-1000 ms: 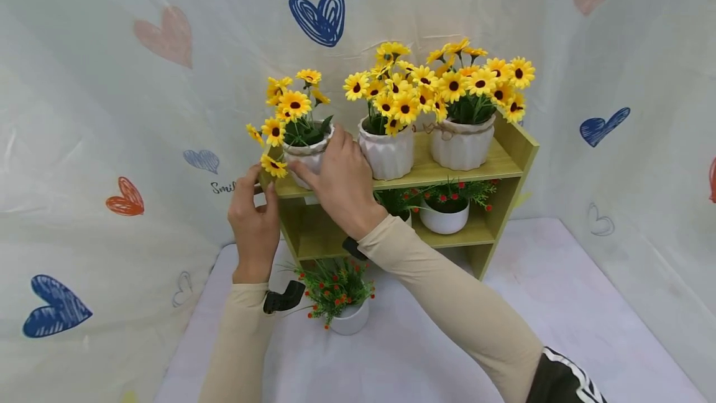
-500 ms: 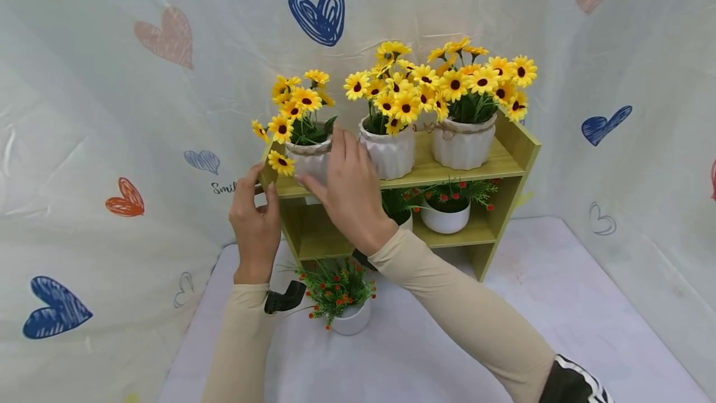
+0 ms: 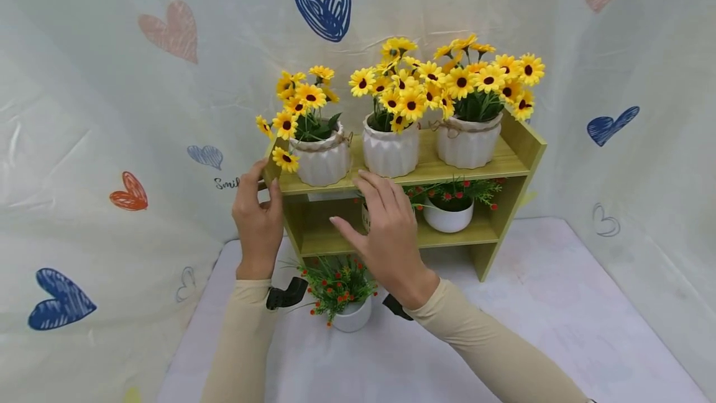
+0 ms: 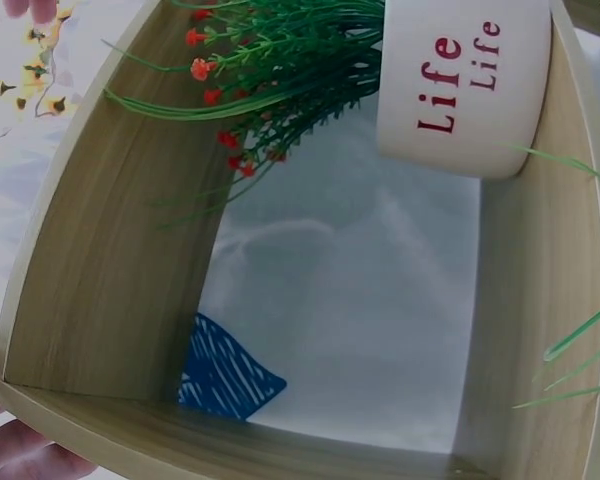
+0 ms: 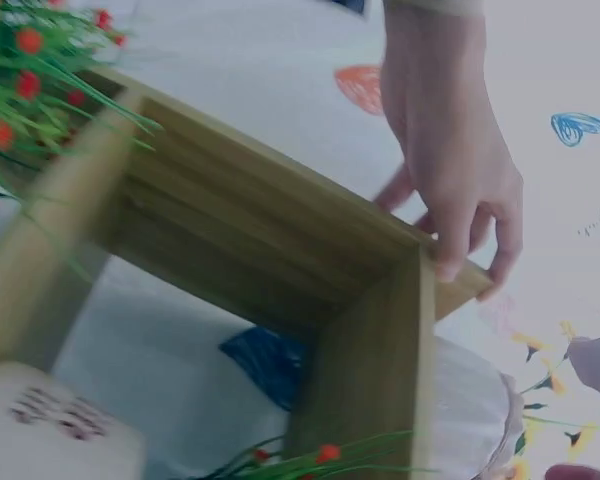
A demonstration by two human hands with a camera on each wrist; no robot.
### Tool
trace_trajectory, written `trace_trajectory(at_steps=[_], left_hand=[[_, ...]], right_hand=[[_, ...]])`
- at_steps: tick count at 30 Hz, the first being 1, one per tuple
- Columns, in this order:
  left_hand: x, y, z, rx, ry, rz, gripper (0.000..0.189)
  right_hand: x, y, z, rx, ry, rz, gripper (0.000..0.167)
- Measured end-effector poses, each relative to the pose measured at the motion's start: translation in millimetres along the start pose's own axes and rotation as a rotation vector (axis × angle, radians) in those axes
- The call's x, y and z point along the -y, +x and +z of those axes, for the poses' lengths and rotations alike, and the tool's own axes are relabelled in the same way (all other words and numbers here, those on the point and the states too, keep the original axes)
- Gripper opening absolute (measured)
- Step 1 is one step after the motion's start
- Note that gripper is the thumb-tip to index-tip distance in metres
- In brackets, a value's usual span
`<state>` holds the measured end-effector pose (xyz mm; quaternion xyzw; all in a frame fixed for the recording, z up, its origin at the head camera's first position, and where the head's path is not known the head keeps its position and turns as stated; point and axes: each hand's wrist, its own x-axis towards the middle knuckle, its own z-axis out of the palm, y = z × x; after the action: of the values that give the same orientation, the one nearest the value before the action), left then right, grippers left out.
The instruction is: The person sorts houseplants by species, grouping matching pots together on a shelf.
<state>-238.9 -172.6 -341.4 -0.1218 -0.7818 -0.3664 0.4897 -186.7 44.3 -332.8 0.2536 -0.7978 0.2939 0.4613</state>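
My left hand (image 3: pixel 257 226) grips the left side panel of a light wooden shelf (image 3: pixel 321 242); in the right wrist view, its thumb and fingers clasp the panel's edge. My right hand (image 3: pixel 388 241) hangs in front of the shelf, thumb spread and fingers loosely extended, holding nothing. Above it on the top board stands the nearest potted yellow flower plant, in a white ribbed pot (image 3: pixel 324 163) tied with twine. Two more such pots, a middle one (image 3: pixel 391 155) and a right one (image 3: pixel 468 147), line up beside it.
On the middle board stand a white bowl-shaped pot (image 3: pixel 449 216) with red-dotted greenery and a "Life" pot (image 4: pixel 465 90), mostly hidden behind my right hand in the head view. Another red-flowered pot (image 3: pixel 353 317) stands on the table before the shelf. A heart-printed curtain (image 3: pixel 168 111) hangs behind.
My right hand shifted the left flower pot slightly right, let go of it, and drew back down and to the right. My left hand stays on the shelf's side.
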Motion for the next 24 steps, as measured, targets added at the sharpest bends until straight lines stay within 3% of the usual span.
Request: trace_trajectory(at_steps=[7, 12, 18, 24], left_hand=[[-1.6, 0.3, 1.7, -0.005, -0.011, 0.000, 0.034], [-1.7, 1.3, 1.5, -0.009, -0.013, 0.009, 0.034], [-0.5, 1.9, 1.6, -0.005, -0.013, 0.001, 0.034], [0.0, 1.4, 1.7, -0.002, -0.012, 0.002, 0.035]], right_hand=[[-11.3, -50.9, -8.0, -0.090, 0.083, -0.029, 0.037], [-19.9, -92.7, 0.2, -0.114, 0.138, 0.000, 0.039], [-32.1, -141.2, 9.2, -0.013, 0.147, 0.051, 0.023], [-40.8, -185.6, 19.1, 0.130, 0.068, 0.169, 0.047]])
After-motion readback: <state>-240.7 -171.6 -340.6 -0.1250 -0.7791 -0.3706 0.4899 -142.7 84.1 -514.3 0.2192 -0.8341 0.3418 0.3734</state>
